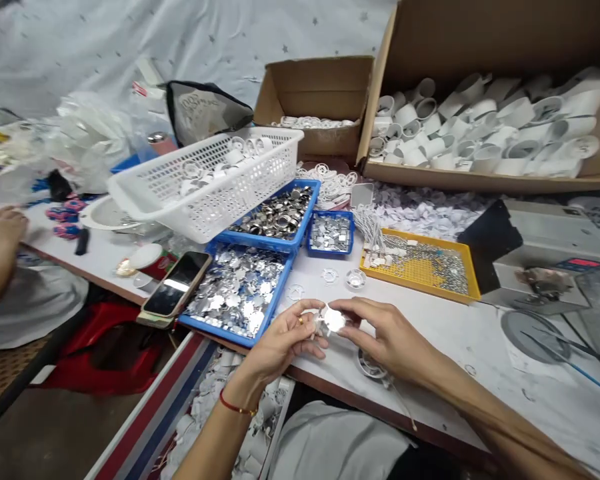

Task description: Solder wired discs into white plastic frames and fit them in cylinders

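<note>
A star-printed cloth (pixel 80 47) hangs behind a co-worker's hand (pixel 3 230) at the far left of the white tabletop (pixel 460 347). Next come a phone (pixel 177 283) and a blue tray (pixel 215 325) heaped with silver pieces. Just beyond, the left hand (pixel 280 340) and right hand (pixel 390 337) pinch a shiny disc (pixel 334 320) between their fingertips, above the tabletop. Further right sit a yellow tray (pixel 415 283), a cardboard box (pixel 455 179) of white plastic rings, and a grey machine (pixel 545 247) with a red display.
</note>
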Tool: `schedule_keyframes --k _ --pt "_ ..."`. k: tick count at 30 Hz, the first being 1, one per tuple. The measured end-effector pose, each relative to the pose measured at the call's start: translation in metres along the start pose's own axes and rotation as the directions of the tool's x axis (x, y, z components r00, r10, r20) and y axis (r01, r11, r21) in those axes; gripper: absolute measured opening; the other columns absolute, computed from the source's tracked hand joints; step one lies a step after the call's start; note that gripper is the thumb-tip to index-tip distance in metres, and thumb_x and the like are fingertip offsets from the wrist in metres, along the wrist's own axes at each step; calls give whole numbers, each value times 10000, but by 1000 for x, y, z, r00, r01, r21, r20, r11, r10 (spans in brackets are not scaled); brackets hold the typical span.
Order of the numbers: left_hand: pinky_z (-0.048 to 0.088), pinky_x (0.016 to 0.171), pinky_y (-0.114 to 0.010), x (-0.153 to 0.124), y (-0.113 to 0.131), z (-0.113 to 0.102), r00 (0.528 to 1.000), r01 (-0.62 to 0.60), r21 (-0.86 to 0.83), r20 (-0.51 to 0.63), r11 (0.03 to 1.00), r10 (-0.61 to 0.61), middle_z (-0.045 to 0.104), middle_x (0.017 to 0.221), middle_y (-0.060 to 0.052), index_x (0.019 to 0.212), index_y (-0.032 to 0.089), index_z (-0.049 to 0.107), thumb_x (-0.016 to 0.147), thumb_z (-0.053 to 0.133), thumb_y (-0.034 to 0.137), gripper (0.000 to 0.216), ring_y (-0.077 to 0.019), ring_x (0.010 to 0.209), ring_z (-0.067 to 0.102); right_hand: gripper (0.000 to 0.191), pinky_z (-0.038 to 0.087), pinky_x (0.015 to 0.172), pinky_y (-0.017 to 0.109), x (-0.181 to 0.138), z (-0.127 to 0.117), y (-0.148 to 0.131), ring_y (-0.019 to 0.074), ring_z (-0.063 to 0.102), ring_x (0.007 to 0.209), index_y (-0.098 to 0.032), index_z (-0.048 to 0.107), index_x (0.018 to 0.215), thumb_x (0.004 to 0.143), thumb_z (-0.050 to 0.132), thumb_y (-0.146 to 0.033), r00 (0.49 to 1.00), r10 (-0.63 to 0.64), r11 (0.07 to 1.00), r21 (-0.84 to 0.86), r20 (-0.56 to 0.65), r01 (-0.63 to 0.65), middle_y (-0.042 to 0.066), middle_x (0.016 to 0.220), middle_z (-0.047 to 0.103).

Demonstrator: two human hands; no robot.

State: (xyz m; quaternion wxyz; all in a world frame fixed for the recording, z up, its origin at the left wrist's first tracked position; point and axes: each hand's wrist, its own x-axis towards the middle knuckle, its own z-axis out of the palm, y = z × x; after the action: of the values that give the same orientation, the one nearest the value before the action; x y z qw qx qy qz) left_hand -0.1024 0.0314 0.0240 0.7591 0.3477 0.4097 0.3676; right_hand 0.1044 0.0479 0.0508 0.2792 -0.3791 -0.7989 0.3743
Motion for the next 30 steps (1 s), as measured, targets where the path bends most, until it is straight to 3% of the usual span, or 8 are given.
schedule_keyframes --k 4,8,11,14,16,20,23,30 --pt "312 388 -178 9 -33 32 990 98 66 96 993 -104 491 578 35 810 160 567 784 626 554 399 -83 459 443 395 528 868 333 -41 -19 4 182 655 979 -323 529 1311 930 523 -218 976 131 991 -28 175 -128 29 1076 691" --pt "283 494 -198 2 -52 64 996 -56 293 -52 955 74 422 549 41 627 148 526 776 656 525 425 -75 529 364 511 561 829 315 -72 -2 9 192 667 981 -267 430 1328 861 636 -294 978 206 978 -28 -38 -207 53 1102 679" --pt "341 568 -228 -6 -61 76 992 -35 273 -107 961 67 476 570 11 592 145 556 771 643 540 443 -113 603 426 286 575 748 269 -90 19 10 189 689 932 -230 516 1141 871 608 -246 981 73 989 -115 -177 -94 68 1063 696" --pt "371 603 -246 -14 -63 72 999 24 264 -42 964 -13 507 580 -3 596 144 588 793 604 548 449 -130 618 461 243 573 675 231 -102 29 9 166 709 848 -224 509 1141 901 534 -195 971 20 976 -205 -238 -70 60 1030 716" --pt "372 605 -243 -16 -60 62 1000 -11 407 -23 913 22 530 635 4 793 155 673 778 639 521 368 -133 629 476 254 576 693 236 -105 27 12 163 713 834 -221 505 1153 902 540 -218 950 14 963 -252 -311 -96 52 1016 724" --pt "360 591 -247 -2 -58 43 980 -75 791 -53 607 190 560 733 40 1380 270 444 609 805 404 862 -150 619 503 165 544 871 442 -94 25 26 298 616 1117 -210 590 981 843 622 -295 879 -23 884 -421 -477 -205 117 1143 673" --pt "361 595 -260 15 -71 42 972 -92 877 -24 472 234 566 692 43 1291 278 518 665 721 314 659 -164 597 518 121 486 887 563 -79 35 35 385 510 1221 -199 622 870 788 647 -285 880 12 828 -489 -474 -275 154 1231 620" --pt "369 561 -262 23 -99 53 936 -49 872 -130 488 326 538 632 47 1104 270 583 721 667 344 398 -156 552 527 87 409 941 596 -69 42 36 398 454 1263 -192 639 829 758 666 -236 898 84 813 -492 -432 -312 153 1225 622"
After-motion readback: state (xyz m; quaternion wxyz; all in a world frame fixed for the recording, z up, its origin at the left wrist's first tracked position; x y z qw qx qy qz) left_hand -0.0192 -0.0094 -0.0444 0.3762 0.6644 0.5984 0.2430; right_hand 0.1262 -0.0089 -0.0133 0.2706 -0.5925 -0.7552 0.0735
